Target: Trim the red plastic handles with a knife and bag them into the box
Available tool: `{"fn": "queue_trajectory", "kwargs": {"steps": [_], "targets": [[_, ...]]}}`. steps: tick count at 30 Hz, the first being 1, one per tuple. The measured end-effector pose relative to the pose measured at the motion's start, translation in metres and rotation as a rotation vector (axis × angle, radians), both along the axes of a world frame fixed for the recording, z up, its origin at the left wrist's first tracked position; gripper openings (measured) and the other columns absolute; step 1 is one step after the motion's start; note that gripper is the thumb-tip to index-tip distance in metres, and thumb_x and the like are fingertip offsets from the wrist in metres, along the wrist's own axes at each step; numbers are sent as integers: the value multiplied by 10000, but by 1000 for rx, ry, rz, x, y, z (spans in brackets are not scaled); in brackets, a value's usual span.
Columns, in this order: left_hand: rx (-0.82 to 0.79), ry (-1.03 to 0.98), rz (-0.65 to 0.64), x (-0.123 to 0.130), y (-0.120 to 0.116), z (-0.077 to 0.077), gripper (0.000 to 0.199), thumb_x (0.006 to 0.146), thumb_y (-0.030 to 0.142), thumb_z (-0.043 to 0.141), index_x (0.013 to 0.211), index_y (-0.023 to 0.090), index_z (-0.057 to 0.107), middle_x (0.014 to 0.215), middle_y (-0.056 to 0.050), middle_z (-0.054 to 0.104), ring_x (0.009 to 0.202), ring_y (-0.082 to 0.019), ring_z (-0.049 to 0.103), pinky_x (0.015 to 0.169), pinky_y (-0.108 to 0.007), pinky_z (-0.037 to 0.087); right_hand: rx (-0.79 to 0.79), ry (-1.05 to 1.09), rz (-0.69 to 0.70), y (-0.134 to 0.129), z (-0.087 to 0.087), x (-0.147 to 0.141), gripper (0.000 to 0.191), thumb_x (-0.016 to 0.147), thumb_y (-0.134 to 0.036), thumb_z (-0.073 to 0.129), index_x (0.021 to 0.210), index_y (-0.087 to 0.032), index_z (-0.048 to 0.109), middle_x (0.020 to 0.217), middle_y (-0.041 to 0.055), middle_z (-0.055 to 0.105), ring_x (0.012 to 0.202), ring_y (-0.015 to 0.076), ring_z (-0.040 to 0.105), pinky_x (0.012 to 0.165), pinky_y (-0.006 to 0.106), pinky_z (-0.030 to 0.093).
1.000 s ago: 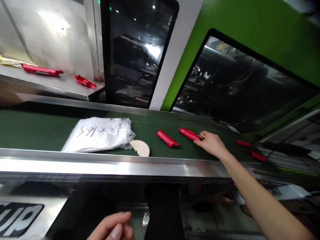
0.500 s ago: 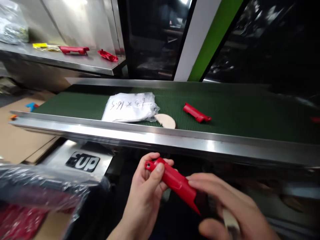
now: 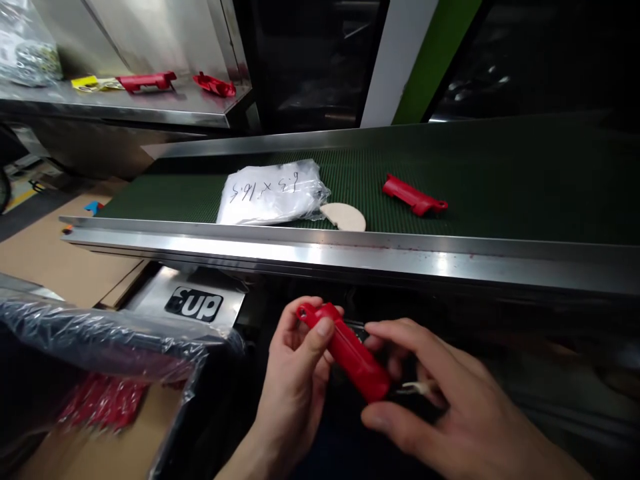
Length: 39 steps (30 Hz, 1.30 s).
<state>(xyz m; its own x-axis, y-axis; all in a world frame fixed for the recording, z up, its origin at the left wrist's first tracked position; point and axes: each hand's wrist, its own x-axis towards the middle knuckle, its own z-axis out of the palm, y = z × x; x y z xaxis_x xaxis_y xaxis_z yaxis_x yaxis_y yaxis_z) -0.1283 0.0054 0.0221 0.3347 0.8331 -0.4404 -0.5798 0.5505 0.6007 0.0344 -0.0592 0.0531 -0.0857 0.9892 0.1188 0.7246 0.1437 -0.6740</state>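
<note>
The red plastic part is in the air in front of the belt's near edge, its upper end gripped between the thumb and fingers of the left hand. The right hand is at its lower end, thumb and forefinger spread, contact unclear; its other fingers curl around a small pale tool. The step looks like turning the part over to work on it or check it; the next move would call for a steady left grip and a careful tool tip. Half a second ago the right fingertips lay on the part, whose lower end looked pointed; now that end looks blunt and the fingertips are spread. On the belt, another red piece lies right of the tan disc, which sits at the near edge beside the plastic bag.
</note>
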Motion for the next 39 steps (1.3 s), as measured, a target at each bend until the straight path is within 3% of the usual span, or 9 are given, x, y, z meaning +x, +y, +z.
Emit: {"fn": "queue_trajectory", "kwargs": {"steps": [4, 9, 13, 15, 19, 21, 28, 32, 39], "targets": [[39, 6, 126, 1, 6, 2, 233, 811, 181, 734, 924, 206, 532, 1025, -40, 652, 893, -108, 620, 808, -217, 511, -55, 41, -141, -6, -12, -5, 484, 820, -359, 699, 1250, -352, 477, 1047, -39, 694, 793, 105, 697, 590, 120, 565], [117, 155, -119, -11, 4, -7, 291, 803, 206, 744, 976, 234, 511, 875, 13, 632, 801, -106, 597, 732, -215, 486, 60, 338, -373, 0, -7, -1, 229, 875, -304, 663, 1091, -295, 587, 916, -39, 703, 727, 79, 678, 598, 104, 541], [300, 253, -519, -17, -3, -8, 473, 791, 275, 769, 1206, 276, 543, 1052, -30, 653, 946, -139, 597, 768, -192, 456, -41, 339, -185, 10, 7, 5, 73, 911, -298, 620, 962, -276, 668, 891, -29, 690, 772, 97, 655, 662, 155, 530], [348, 259, -589, -14, -5, -5, 443, 826, 308, 733, 1231, 284, 553, 1076, -36, 643, 977, -146, 596, 815, -203, 464, -159, 407, -51, 14, 10, 5, 104, 941, -303, 577, 980, -284, 671, 923, -34, 692, 825, 103, 655, 709, 171, 523], [244, 86, -508, -3, -6, 1, 306, 893, 337, 617, 1176, 261, 530, 914, -26, 620, 633, -109, 582, 519, -196, 472, -198, 486, -154, 20, 6, 8, 219, 939, -388, 580, 1136, -295, 589, 823, -46, 659, 682, 82, 615, 611, 157, 497], [158, -4, -431, 1, -6, 3, 197, 917, 320, 549, 1090, 227, 533, 902, -28, 593, 574, -94, 523, 424, -162, 407, -113, 447, -234, 21, 3, 11, 364, 911, -406, 620, 1246, -316, 508, 939, -30, 648, 772, 100, 628, 650, 168, 514], [77, -22, -342, 2, -9, 12, 184, 946, 295, 409, 983, 176, 544, 942, -55, 577, 621, -115, 515, 429, -163, 369, 245, 75, 6, 16, -2, 14, 336, 946, -105, 500, 1244, -240, 582, 1132, 36, 620, 1006, 138, 608, 854, 242, 513], [104, -8, -339, 2, -12, 15, 193, 952, 290, 396, 984, 182, 553, 924, -49, 588, 604, -114, 524, 442, -170, 362, 375, -154, 55, 14, -2, 12, 417, 898, -37, 523, 1293, -164, 564, 1117, 83, 630, 981, 183, 596, 830, 319, 508], [89, -30, -348, 2, -12, 16, 198, 946, 300, 403, 963, 193, 569, 903, -42, 585, 587, -111, 526, 436, -168, 339, 448, -216, 81, 12, 3, 12, 402, 860, -2, 559, 1247, -107, 587, 1072, 114, 641, 925, 206, 596, 758, 357, 504]]}}
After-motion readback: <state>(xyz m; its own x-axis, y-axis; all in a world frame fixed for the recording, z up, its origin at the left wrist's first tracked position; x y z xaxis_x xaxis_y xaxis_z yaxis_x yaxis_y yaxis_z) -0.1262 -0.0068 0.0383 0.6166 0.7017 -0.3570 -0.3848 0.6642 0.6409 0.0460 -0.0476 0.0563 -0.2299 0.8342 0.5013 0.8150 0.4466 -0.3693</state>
